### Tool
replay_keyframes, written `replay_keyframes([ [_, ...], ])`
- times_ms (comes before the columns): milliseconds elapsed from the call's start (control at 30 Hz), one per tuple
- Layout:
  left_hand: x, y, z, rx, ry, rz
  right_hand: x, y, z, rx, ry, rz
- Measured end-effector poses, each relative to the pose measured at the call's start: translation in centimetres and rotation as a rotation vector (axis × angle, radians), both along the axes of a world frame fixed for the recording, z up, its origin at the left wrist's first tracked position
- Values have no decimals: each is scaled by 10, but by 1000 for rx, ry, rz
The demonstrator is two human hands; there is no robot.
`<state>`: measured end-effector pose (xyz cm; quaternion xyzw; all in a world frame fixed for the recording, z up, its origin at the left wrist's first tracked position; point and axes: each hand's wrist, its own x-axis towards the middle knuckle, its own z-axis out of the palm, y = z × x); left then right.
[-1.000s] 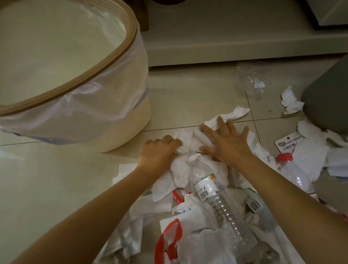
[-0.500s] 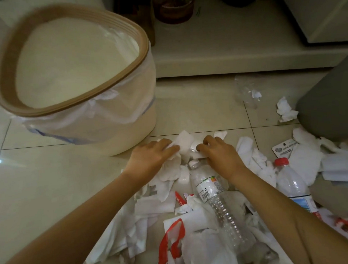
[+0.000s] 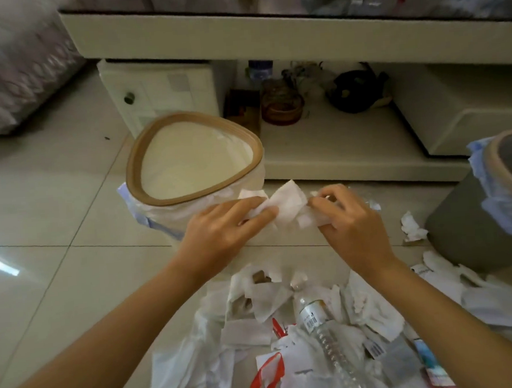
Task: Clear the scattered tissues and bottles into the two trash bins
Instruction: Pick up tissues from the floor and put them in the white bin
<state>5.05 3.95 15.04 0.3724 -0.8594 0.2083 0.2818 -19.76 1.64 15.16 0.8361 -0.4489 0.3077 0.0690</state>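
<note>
Head view: left hand [image 3: 221,229] and right hand [image 3: 349,221] fingers pinch tissues [image 3: 288,205] beside cream bin [image 3: 192,158].

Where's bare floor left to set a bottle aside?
Bare tile lies left of the cream bin and the left hand, and in a strip between the two bins, ahead of the right hand. Crowded: the tissue pile around the clear bottle, running to the grey bin.

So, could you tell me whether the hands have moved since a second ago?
Yes. Both the left hand and right hand have lifted off the floor litter, now holding tissues by the cream bin rim.
</note>
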Motion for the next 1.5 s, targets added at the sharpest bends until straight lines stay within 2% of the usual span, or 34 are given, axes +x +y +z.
replay_keyframes([
  [300,52,-30,68,-236,108,158,70,-31,79,-178,-169,111],
  [367,71,-43,65,-208,107,225,92,-40,85,-185,-184,128],
  [467,92,-66,53,10,18,349,128,-53,84,-167,-202,165],
  [633,112,-94,41,236,-54,529,169,-79,58,50,-210,131],
  [733,121,-93,36,189,-88,572,176,-96,42,346,95,-3],
  [800,120,-88,30,151,-29,535,172,-96,36,393,216,-12],
  [1033,65,-54,27,103,152,303,128,-52,26,2,99,60],
  [1133,38,-36,16,101,139,203,97,-31,13,-1,94,51],
  [1267,19,-13,-24,126,15,110,58,2,-20,82,206,34],
  [1400,13,4,-77,231,-64,76,32,28,-59,173,312,70],
  [1500,7,17,-109,512,-35,119,19,42,-86,244,382,115],
])
